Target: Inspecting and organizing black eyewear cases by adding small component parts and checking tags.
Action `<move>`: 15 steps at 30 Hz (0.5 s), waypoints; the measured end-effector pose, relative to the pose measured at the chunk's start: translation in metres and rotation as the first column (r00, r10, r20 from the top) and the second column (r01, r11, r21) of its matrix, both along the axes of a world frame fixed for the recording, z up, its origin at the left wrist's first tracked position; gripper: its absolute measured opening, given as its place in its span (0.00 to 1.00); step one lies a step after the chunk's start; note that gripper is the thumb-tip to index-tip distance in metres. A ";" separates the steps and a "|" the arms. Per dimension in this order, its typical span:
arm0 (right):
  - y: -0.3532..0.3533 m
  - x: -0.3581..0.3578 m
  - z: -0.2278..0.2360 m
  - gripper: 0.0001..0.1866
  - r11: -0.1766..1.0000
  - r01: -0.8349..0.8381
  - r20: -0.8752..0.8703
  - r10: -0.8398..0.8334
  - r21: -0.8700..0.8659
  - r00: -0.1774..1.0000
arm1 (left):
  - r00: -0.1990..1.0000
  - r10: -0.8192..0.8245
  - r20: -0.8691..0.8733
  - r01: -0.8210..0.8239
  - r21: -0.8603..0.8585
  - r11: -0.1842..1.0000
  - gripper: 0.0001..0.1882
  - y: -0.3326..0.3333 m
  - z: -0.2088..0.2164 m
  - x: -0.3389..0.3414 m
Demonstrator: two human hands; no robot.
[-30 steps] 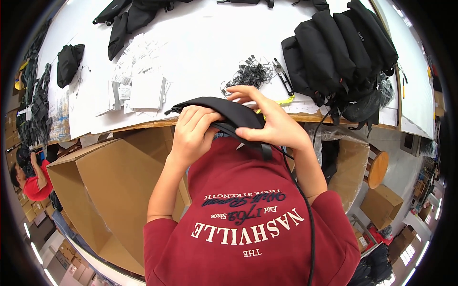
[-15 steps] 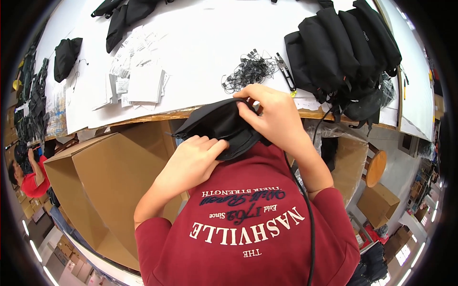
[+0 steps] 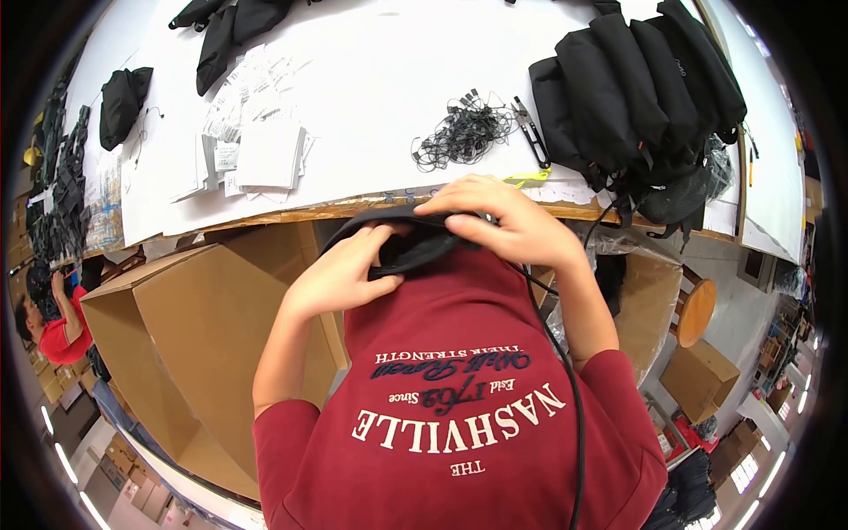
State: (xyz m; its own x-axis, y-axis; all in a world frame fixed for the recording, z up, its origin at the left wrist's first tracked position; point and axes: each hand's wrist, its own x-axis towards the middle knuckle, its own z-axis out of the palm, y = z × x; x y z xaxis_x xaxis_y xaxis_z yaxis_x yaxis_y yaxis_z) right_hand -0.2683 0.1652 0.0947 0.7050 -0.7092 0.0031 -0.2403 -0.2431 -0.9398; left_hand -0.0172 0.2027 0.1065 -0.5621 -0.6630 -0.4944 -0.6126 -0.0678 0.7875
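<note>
A black fabric bag [image 3: 426, 251] is held in front of my red shirt at the table's near edge, its mouth turned up toward me. My left hand [image 3: 337, 272] grips the near left part of the rim. Its fingers reach into the mouth, and the thumb stays outside along the edge. At the far right of the opening, my right hand [image 3: 512, 221] is closed on the rim between thumb and fingers. The bag's underside and some of my left fingertips are hidden.
On the white table [image 3: 371, 97] lie a heap of black stringed tags [image 3: 468, 132], thread snips [image 3: 531, 132], white paper tags [image 3: 269, 155] and several stacked black bags [image 3: 609, 88]. Cardboard boxes [image 3: 212, 353] stand below the edge. A person in red [image 3: 62, 331] works far left.
The bag has been lowered and tipped so its mouth faces me more. My left fingers have moved from the outer edge into the opening. My right hand has shifted lower, uncovering a yellow strip.
</note>
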 end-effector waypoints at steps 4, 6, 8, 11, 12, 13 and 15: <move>0.003 -0.011 -0.017 0.19 0.920 -0.074 0.230 -0.018 0.385 0.973 | 0.934 0.045 -0.355 0.088 0.351 0.932 0.17 -0.002 -0.025 0.034; 0.009 -0.006 -0.022 0.27 0.961 0.000 0.151 -0.044 0.275 0.988 | 0.898 0.111 -0.426 0.065 0.378 0.924 0.15 0.004 -0.035 0.046; 0.012 -0.001 -0.029 0.33 0.978 -0.019 -0.010 0.021 0.209 1.000 | 0.846 0.213 -0.489 -0.004 0.394 0.919 0.13 0.013 -0.042 0.059; 0.018 0.006 -0.034 0.25 0.959 -0.081 -0.144 0.124 0.271 0.982 | 0.829 0.364 -0.424 -0.072 0.564 0.822 0.17 0.024 -0.050 0.075; 0.018 0.007 -0.032 0.22 0.953 -0.075 -0.193 0.136 0.294 0.972 | 0.828 0.369 -0.423 -0.077 0.565 0.821 0.17 0.028 -0.052 0.076; 0.017 0.008 -0.031 0.19 0.947 -0.067 -0.241 0.148 0.315 0.959 | 0.815 0.409 -0.410 -0.130 0.559 0.819 0.18 0.031 -0.053 0.077; 0.013 0.002 -0.035 0.18 0.966 -0.002 -0.269 0.075 0.260 0.960 | 0.799 0.452 -0.397 -0.185 0.552 0.813 0.19 0.039 -0.055 0.079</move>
State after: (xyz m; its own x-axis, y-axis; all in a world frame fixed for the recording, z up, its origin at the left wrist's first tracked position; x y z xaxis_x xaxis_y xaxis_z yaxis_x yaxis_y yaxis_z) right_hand -0.2668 0.1786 0.0593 0.6796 -0.6328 -0.3711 -0.4925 -0.0187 -0.8701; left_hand 0.0618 0.2413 0.0517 -0.6091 -0.6115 -0.5051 -0.0262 -0.6210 0.7834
